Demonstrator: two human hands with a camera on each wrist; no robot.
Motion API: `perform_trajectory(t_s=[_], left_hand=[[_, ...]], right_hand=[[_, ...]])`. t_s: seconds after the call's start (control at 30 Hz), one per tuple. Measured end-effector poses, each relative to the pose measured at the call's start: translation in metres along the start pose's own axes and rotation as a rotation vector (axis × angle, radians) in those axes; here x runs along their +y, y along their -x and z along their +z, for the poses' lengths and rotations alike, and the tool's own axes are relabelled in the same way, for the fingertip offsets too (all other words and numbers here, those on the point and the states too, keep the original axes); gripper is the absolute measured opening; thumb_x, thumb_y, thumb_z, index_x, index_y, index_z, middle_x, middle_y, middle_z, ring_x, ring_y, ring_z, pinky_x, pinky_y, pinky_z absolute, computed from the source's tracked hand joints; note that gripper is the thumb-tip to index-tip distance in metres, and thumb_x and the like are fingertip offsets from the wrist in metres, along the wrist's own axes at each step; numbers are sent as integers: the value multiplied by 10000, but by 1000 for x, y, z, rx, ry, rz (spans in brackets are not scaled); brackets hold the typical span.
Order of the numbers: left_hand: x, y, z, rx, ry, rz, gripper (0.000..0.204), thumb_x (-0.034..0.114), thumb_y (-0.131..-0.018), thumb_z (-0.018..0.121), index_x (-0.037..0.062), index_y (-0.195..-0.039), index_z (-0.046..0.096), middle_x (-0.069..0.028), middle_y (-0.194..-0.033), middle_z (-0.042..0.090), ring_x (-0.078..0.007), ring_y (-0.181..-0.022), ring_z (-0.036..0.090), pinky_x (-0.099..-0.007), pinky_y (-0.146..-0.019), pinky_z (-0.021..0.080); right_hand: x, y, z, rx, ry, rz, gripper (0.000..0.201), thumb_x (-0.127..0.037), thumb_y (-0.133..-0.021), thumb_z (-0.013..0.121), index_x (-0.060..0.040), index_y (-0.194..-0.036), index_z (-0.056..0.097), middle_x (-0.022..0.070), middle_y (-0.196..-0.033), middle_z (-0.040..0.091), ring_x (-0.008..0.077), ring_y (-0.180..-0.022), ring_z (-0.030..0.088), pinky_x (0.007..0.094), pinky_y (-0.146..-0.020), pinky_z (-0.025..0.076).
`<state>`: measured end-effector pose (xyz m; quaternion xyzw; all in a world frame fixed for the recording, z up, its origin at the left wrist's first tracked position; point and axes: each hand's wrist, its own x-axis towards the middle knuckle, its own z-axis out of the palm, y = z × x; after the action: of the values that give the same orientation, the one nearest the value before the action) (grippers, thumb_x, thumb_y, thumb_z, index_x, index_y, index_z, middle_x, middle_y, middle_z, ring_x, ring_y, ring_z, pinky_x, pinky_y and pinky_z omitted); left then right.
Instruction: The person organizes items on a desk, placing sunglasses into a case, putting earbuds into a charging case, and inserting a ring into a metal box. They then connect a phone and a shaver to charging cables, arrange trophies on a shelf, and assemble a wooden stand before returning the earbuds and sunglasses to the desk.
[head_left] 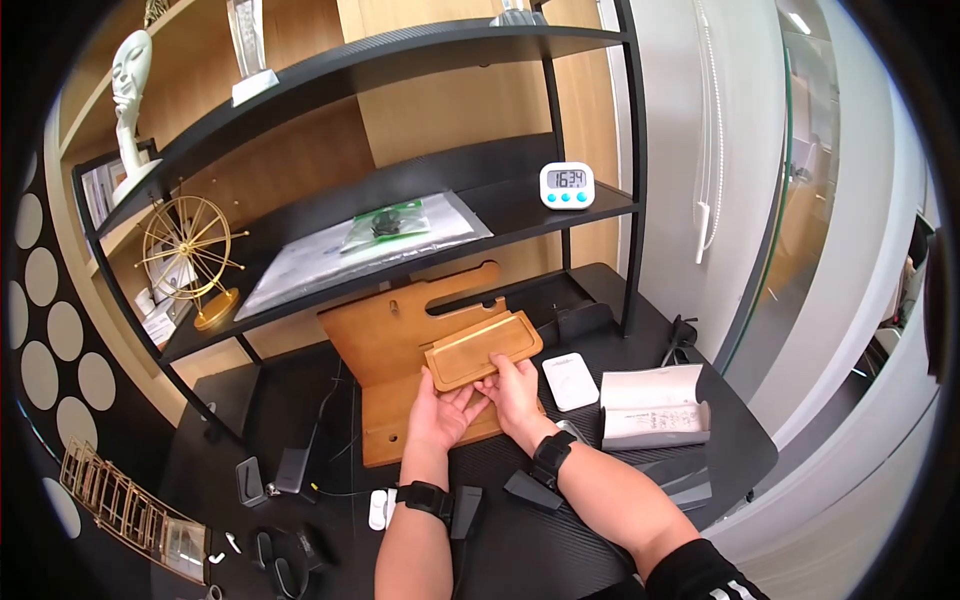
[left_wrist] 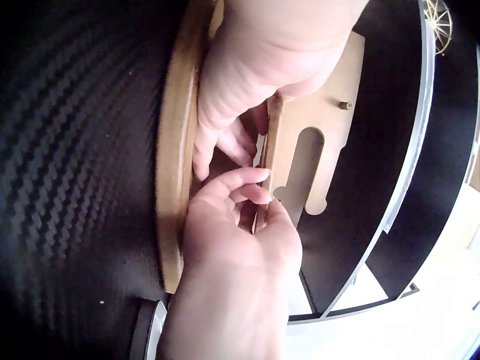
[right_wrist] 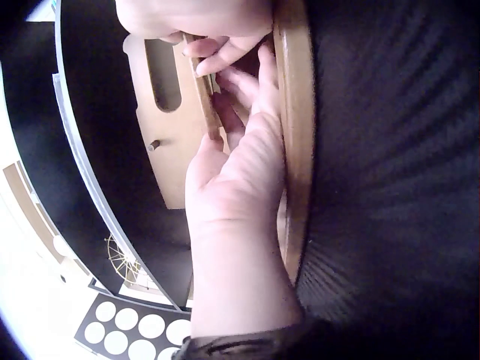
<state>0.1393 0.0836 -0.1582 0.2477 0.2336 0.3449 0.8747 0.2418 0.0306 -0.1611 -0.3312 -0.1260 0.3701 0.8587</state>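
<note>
A light brown wooden tray [head_left: 478,352] with a raised rim is tilted toward me in the head view. My left hand [head_left: 442,415] holds its near left corner, thumb at the edge and fingers reaching underneath. At the near edge my right hand [head_left: 514,395] pinches it, thumb on top. Below lies a wooden base [head_left: 385,412], and a slotted wooden panel [head_left: 365,325] with a small peg stands behind. Both wrist views show the tray edge-on, its edge [left_wrist: 271,142] between the hands, above the base [right_wrist: 296,150]. Part of the base is hidden by the hands.
A black shelf rack rises behind, holding a white timer [head_left: 567,187], plastic-wrapped sheets [head_left: 300,275] and a gold wheel ornament [head_left: 187,248]. Right of the base lie a white rectangular item [head_left: 571,382], an open box [head_left: 655,425] and sunglasses [head_left: 680,338]. Small black cases [head_left: 292,470] and earbuds [head_left: 232,543] sit left.
</note>
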Motion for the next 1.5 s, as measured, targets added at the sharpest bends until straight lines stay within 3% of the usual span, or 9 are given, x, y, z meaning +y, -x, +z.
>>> perform_trajectory(t_s=[0.13, 0.43, 0.73, 0.8, 1.2, 1.5], left_hand=[[2, 7, 7, 31, 6, 15, 606, 580, -915, 345, 83, -1244, 458, -114, -1122, 578, -252, -1052, 558, -549, -994, 371], [-4, -4, -4, 51, 37, 72, 453, 423, -947, 427, 53, -1202, 481, -96, -1107, 578, -249, -997, 566, -494, -956, 416], [-8, -3, 0, 112, 85, 161, 585, 557, -908, 405, 74, -1236, 459, -98, -1205, 513, -239, -1135, 489, -464, -995, 385], [-9, -7, -4, 137, 133, 243, 612, 571, -905, 393, 68, -1250, 444, -103, -1218, 498, -238, -1162, 475, -444, -1007, 378], [-13, -13, -15, 55, 77, 300, 472, 428, -923, 485, 62, -1220, 460, -113, -1220, 507, -231, -1139, 490, -395, -968, 410], [-10, -4, -4, 63, 120, 256, 495, 433, -917, 492, 49, -1226, 459, -111, -1211, 517, -238, -1150, 483, -404, -1004, 382]], right_hand=[[-1, 0, -3, -97, 36, 100, 139, -98, -875, 530, -2, -973, 507, 62, -773, 556, 103, -573, 511, 285, -579, 526], [-6, 3, 0, -139, 80, 162, 201, -143, -891, 502, 14, -1014, 482, 70, -796, 561, 109, -577, 527, 292, -606, 550], [-8, 4, 0, -151, 64, 173, 227, -110, -876, 460, 40, -1046, 459, 120, -822, 571, 141, -597, 556, 318, -629, 556], [-7, 4, 2, -119, 43, 159, 248, -101, -873, 457, 53, -1067, 450, 137, -860, 574, 158, -613, 572, 320, -641, 556], [-9, 6, 2, -185, 116, 194, 266, -91, -872, 483, 42, -1099, 442, 153, -928, 576, 189, -654, 613, 305, -628, 553], [-7, 4, 2, -150, 66, 178, 266, -87, -874, 486, 31, -1106, 432, 165, -945, 572, 206, -663, 625, 312, -630, 559]])
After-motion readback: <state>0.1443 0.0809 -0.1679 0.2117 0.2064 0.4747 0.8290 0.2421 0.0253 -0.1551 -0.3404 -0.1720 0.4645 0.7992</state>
